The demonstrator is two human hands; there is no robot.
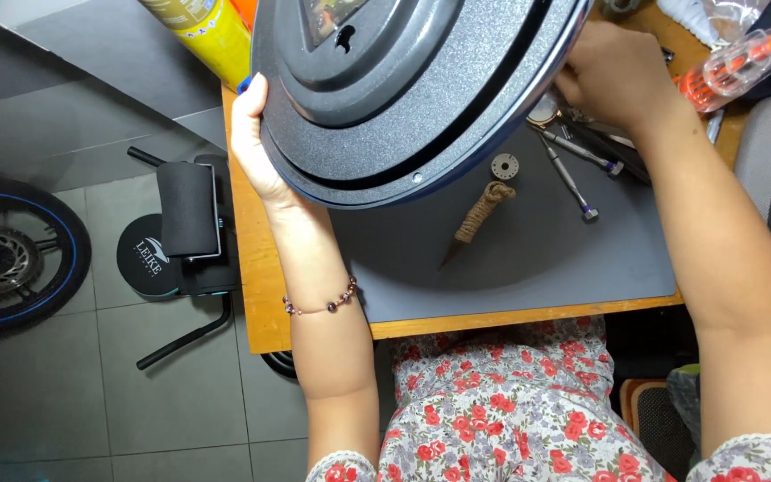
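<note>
A large round dark-grey disc with a blue rim (403, 89), seen from its ribbed back, is held up above a grey mat (528, 259) on a wooden table. My left hand (256, 134) grips its left edge, thumb over the rim; a beaded bracelet circles that wrist. My right hand (613, 76) holds the disc's right edge. On the mat below lie a small tool with a cord-wrapped handle (479, 214), a little toothed wheel (504, 166) and two thin screwdrivers (573, 174).
A yellow can (207, 31) stands at the table's back left. A clear case of orange-handled screwdrivers (733, 62) lies at the back right. Left of the table, on the tiled floor, are a black exercise stand (185, 232) and a wheel with a blue-striped tyre (11, 254).
</note>
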